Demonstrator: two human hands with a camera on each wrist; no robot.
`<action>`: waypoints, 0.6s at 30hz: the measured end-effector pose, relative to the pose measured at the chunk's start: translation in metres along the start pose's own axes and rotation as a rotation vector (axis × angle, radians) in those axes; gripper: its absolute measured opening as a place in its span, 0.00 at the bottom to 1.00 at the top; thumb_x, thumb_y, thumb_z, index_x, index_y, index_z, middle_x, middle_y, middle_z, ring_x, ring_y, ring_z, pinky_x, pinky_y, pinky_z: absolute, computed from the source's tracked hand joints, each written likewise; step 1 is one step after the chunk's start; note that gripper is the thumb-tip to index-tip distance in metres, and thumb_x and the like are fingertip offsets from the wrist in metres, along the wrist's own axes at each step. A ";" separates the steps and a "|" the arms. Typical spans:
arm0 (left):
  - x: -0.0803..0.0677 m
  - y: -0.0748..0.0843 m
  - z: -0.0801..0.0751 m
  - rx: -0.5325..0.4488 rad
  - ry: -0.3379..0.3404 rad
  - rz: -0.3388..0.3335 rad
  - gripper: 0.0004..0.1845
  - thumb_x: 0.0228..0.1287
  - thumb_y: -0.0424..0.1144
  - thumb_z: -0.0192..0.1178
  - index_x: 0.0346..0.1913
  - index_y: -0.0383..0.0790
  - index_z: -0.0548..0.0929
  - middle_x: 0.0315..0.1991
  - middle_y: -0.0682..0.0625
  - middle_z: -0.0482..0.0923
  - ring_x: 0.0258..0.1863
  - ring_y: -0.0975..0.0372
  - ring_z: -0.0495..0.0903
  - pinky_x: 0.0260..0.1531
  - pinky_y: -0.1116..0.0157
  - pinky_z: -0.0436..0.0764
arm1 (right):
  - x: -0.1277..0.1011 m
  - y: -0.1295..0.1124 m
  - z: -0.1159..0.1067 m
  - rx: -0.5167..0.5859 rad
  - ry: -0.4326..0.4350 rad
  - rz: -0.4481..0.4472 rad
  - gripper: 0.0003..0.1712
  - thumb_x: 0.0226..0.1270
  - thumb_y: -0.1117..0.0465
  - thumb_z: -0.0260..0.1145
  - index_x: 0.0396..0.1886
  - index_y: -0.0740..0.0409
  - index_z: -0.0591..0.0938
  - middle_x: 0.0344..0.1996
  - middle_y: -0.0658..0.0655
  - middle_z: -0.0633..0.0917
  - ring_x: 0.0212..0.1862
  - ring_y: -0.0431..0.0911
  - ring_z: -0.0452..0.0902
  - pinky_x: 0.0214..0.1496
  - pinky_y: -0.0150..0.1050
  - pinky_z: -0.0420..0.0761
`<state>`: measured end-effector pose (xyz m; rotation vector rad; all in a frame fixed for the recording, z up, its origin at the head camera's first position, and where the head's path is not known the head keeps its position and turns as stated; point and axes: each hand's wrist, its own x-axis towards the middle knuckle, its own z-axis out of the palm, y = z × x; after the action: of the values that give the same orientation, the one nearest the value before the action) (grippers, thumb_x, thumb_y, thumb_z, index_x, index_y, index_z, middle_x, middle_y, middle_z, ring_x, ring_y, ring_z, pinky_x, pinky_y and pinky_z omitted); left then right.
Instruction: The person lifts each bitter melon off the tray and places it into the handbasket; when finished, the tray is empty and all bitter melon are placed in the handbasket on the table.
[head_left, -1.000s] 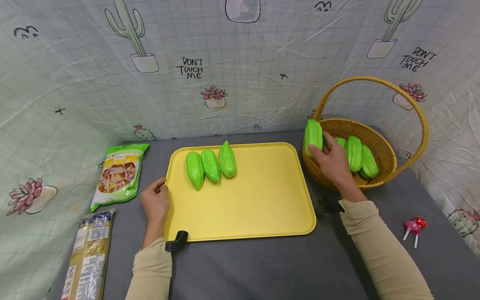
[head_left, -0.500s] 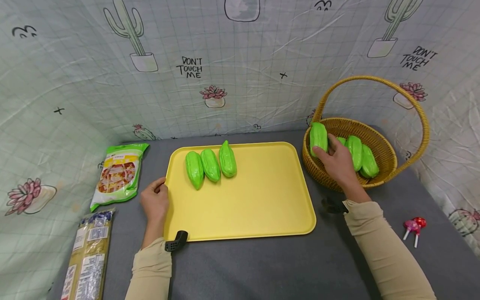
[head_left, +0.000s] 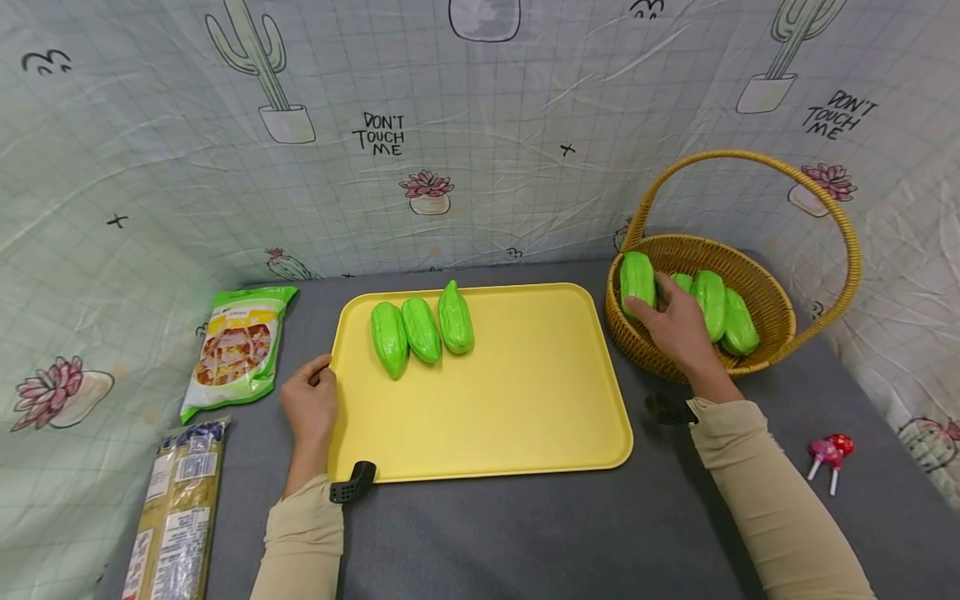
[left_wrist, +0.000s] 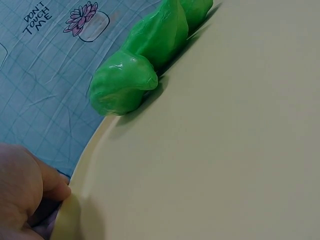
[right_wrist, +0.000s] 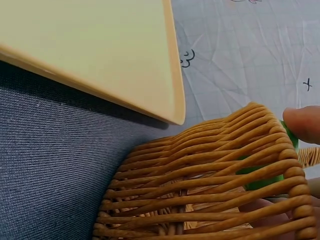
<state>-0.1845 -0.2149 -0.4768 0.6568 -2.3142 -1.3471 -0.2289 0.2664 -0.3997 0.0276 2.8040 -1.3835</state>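
Glossy light green, an elongated ridged gourd (head_left: 637, 275) sits in the grip of the right hand (head_left: 678, 329), thumb on its near side, at about ten o'clock within the round golden-brown wicker basket (head_left: 636, 343). Taking the yellow rectangular tray (head_left: 480, 417) as the dial in the head view, that basket stands between two and three o'clock, with more green gourds (head_left: 708, 304) inside it, one partly hidden behind the fingers. The right wrist view adds what the head view lacks: through the gaps in the weave, green shows below the rim, with fingers inside the wall; whether the held gourd touches the basket's floor, I cannot tell. At nine o'clock the grip of the left hand (head_left: 311, 400) pinches the tray's edge; the left wrist view shows a fingertip against the rim. Three green gourds (head_left: 422, 331) lie in a row towards ten o'clock on the tray. On the dark grey worktop (head_left: 510, 542), a green-and-white food packet (head_left: 236, 350) lies between nine and ten, a long clear-wrapped yellowish packet (head_left: 180, 508) around eight, and pink and red lollipops (head_left: 827, 452) between three and four
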 end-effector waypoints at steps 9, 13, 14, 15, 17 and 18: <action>0.000 0.000 -0.001 0.006 -0.007 -0.009 0.17 0.75 0.31 0.51 0.58 0.30 0.85 0.55 0.32 0.84 0.52 0.47 0.83 0.34 0.83 0.66 | 0.000 0.002 0.000 0.007 -0.018 0.023 0.51 0.78 0.45 0.59 0.83 0.66 0.45 0.79 0.73 0.54 0.78 0.69 0.53 0.75 0.64 0.63; 0.000 -0.001 -0.001 0.004 -0.008 0.000 0.17 0.75 0.30 0.51 0.58 0.30 0.85 0.55 0.32 0.84 0.51 0.46 0.83 0.33 0.84 0.66 | 0.001 0.002 0.000 0.002 -0.022 0.028 0.51 0.77 0.45 0.60 0.83 0.66 0.45 0.80 0.73 0.54 0.79 0.69 0.53 0.75 0.64 0.63; 0.000 -0.001 0.000 0.003 -0.007 0.001 0.17 0.75 0.31 0.51 0.58 0.30 0.85 0.54 0.32 0.84 0.51 0.47 0.83 0.33 0.84 0.66 | 0.001 0.002 0.000 -0.003 -0.024 0.029 0.51 0.77 0.45 0.60 0.83 0.66 0.45 0.80 0.73 0.54 0.79 0.69 0.53 0.75 0.64 0.63; 0.000 -0.001 0.000 0.000 -0.007 0.003 0.17 0.75 0.30 0.51 0.58 0.30 0.85 0.54 0.32 0.84 0.50 0.47 0.83 0.32 0.84 0.65 | 0.001 0.002 0.000 -0.010 -0.026 0.031 0.51 0.77 0.45 0.59 0.83 0.66 0.45 0.79 0.73 0.54 0.78 0.69 0.53 0.75 0.65 0.63; 0.000 -0.001 0.000 0.000 -0.007 0.003 0.17 0.75 0.30 0.51 0.58 0.30 0.85 0.54 0.32 0.84 0.50 0.47 0.83 0.32 0.85 0.65 | 0.001 0.001 0.000 -0.025 -0.027 0.032 0.51 0.77 0.45 0.59 0.83 0.66 0.45 0.79 0.74 0.55 0.78 0.69 0.55 0.74 0.65 0.63; 0.001 -0.001 0.000 -0.002 -0.007 0.002 0.17 0.75 0.30 0.51 0.58 0.30 0.85 0.54 0.32 0.84 0.50 0.47 0.83 0.32 0.85 0.65 | 0.001 0.001 0.000 -0.033 -0.030 0.033 0.51 0.77 0.44 0.59 0.83 0.66 0.46 0.79 0.74 0.55 0.77 0.70 0.55 0.74 0.66 0.63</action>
<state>-0.1846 -0.2159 -0.4776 0.6495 -2.3182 -1.3527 -0.2300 0.2675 -0.4005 0.0522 2.7877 -1.3194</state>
